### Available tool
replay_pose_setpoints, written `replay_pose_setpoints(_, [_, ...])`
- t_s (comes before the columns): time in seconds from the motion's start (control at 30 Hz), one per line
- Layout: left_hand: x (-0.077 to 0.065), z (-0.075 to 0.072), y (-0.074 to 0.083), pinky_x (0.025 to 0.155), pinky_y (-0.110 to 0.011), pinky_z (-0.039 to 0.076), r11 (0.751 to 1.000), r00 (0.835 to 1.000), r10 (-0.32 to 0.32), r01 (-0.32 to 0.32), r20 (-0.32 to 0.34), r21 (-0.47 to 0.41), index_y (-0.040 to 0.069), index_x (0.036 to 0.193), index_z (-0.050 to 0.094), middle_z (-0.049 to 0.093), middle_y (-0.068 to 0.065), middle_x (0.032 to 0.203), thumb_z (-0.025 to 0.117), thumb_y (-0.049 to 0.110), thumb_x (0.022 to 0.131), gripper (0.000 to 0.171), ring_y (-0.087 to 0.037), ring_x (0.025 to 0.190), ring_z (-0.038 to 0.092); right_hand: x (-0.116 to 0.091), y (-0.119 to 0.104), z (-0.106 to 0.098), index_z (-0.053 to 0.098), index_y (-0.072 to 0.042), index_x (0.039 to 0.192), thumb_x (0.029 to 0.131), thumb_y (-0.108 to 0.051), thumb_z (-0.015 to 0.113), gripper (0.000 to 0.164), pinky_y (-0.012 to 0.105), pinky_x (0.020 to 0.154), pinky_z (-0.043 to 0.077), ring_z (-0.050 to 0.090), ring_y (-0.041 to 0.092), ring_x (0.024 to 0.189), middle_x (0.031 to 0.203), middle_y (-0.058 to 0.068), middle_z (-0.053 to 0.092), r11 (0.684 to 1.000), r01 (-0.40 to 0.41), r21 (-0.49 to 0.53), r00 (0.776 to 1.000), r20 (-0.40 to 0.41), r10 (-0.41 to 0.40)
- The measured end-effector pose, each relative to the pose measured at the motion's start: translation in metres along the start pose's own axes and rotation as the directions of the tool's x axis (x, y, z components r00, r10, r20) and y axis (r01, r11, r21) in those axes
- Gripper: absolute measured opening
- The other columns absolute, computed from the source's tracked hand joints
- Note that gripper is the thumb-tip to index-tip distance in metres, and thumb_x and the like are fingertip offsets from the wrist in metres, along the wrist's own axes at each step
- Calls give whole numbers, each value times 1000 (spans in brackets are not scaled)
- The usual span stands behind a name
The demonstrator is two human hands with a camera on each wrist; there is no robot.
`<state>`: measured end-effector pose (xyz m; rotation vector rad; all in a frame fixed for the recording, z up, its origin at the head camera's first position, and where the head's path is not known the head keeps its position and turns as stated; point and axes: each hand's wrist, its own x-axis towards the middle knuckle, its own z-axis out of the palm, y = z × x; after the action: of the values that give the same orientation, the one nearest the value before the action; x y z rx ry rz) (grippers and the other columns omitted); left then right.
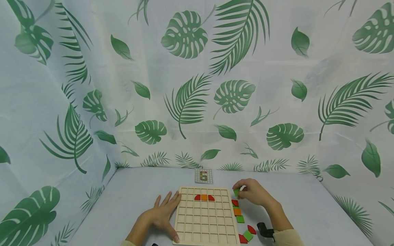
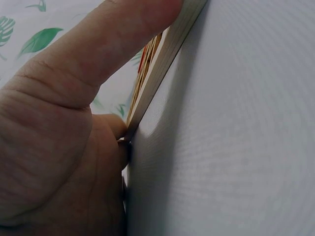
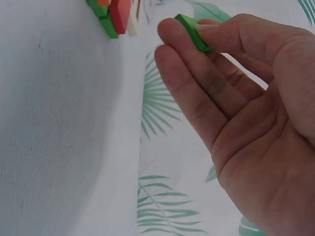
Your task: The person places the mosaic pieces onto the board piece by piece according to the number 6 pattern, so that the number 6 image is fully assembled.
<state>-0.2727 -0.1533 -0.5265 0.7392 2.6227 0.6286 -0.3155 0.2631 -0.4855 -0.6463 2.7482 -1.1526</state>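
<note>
A wooden grid board [image 1: 204, 218] lies on the table, with an orange square tile [image 1: 204, 197] between two red quarter-round tiles [image 1: 197, 197] in a row near its far side. My left hand [image 1: 160, 215] is spread along the board's left edge, thumb at the near corner and fingertips at the far part; the left wrist view shows the thumb [image 2: 98, 54] against the wooden side. Just off the board's right edge, my right hand [image 1: 253, 192] pinches a green tile [image 3: 193, 33] between thumb and fingers. In the right wrist view the tile is held above the table.
Right of the board lie loose red, green and orange tiles, among them an orange tile [image 1: 237, 212] and a green square tile [image 1: 248, 235]. A small pattern card [image 1: 204, 176] lies behind the board. Leaf-printed cloth [image 1: 197, 85] hangs around the table.
</note>
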Motion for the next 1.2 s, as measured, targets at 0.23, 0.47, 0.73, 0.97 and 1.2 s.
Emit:
replay_pose_setpoints(0.23, [0,0,1,122,-74,-11,1000,1000,9,-9,7,6,11,168,6,-2,-15,176,93,68,56,153,-43,162,-8,2,-5,5,76,-2,116,87,-2,80,29,26,73,59,69,16,89,114,7,75,999,18,-27,1000,1,-18])
replay_pose_setpoints(0.47, [1,0,0,122,-73,-11,1000,1000,0,0,1,4,11,168,6,-2,-14,176,94,66,56,152,-42,162,-8,6,-17,14,75,-4,115,88,-4,81,28,24,72,59,70,14,87,109,3,75,999,50,-2,999,13,-50])
replay_pose_setpoints(0.73, [1,0,0,122,-73,-12,1000,1000,5,-5,-6,1,10,168,6,-2,-15,176,96,63,57,152,-42,162,-9,11,-23,25,75,-4,119,92,1,73,27,23,72,59,72,22,86,115,7,76,986,160,33,986,29,-161])
replay_pose_setpoints(0.97, [1,0,0,122,-73,-11,1000,1000,1,-1,-3,9,10,168,7,-2,-15,176,95,64,56,153,-42,162,-8,14,-29,36,72,1,124,98,8,61,29,30,78,64,75,36,90,112,20,71,962,256,95,966,23,-259])
replay_pose_setpoints(1.2, [0,1,0,122,-73,-12,1000,1000,3,-3,-5,-7,10,168,7,-2,-15,176,96,64,56,153,-42,162,-8,19,-33,47,64,-6,123,100,2,63,25,30,74,62,71,22,84,106,10,71,966,251,63,968,15,-252])
